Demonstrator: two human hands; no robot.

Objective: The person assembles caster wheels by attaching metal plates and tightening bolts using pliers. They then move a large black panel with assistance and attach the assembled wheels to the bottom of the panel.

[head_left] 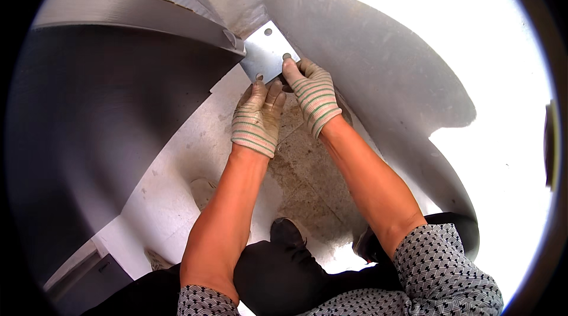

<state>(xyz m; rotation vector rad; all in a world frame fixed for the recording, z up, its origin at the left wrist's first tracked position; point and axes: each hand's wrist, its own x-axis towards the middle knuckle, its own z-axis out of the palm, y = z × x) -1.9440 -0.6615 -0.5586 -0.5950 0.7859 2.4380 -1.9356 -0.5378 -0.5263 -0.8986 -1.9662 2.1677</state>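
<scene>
A flat silvery metal plate [264, 51] with round holes near its corners is held out in front of me, beside the corner of a dark panel. My left hand [258, 116], in a pale work glove with green and pink stripes, is closed on its near edge, thumb by one hole. Gloved alike, my right hand [312, 91] pinches the plate's right corner, its thumb tip at another hole. Most fingers of both hands are curled beneath the plate and partly hidden. Something dark shows under the plate between the hands; I cannot tell what it is.
The large dark panel [100, 97] with a grey edge fills the left side. A grey wall [367, 50] in patchy sun and shadow rises on the right. Below lies a stained floor [307, 192] with my dark shoe [287, 232]. A dark box-like thing [94, 283] stands lower left.
</scene>
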